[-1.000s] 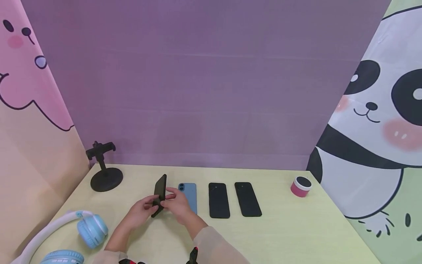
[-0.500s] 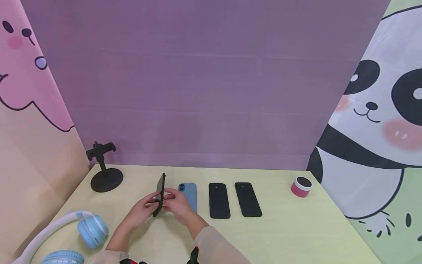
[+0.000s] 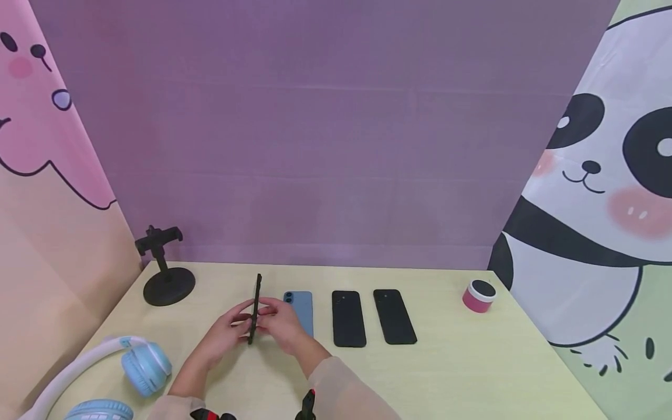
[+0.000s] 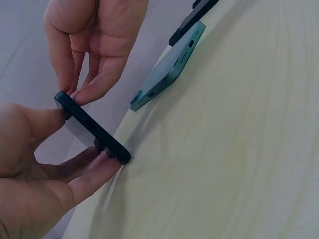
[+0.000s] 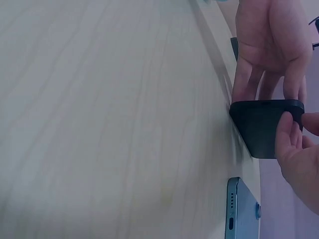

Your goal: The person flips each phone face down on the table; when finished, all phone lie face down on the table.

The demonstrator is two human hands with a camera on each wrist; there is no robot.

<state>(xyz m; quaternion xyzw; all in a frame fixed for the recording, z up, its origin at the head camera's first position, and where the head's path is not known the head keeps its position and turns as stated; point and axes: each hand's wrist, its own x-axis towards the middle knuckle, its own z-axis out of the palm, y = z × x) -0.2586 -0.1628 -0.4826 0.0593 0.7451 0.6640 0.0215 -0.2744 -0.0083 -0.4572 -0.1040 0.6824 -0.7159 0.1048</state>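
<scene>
A black smartphone [image 3: 254,309] stands upright between my two hands, seen nearly edge-on in the head view. My left hand [image 3: 223,337] grips it from the left with thumb and fingers. From the other side my right hand [image 3: 285,328] pinches it between thumb and fingertips. The right wrist view shows the phone's dark flat face [image 5: 261,129] tilted away; whether its lower edge touches the table cannot be told. Just right of my right hand lies a blue smartphone [image 3: 303,312], camera side up and partly covered by that hand.
Two more black phones [image 3: 349,319] lie in a row right of the blue one. A black phone stand [image 3: 169,286] is at the back left, white-and-blue headphones [image 3: 143,366] at the front left. A pink jar [image 3: 478,300] sits at the right edge of the table [image 3: 446,373].
The held phone has turned about its upright axis, from showing a broad face to nearly edge-on in the head view. Both hands stay on it with small finger shifts.
</scene>
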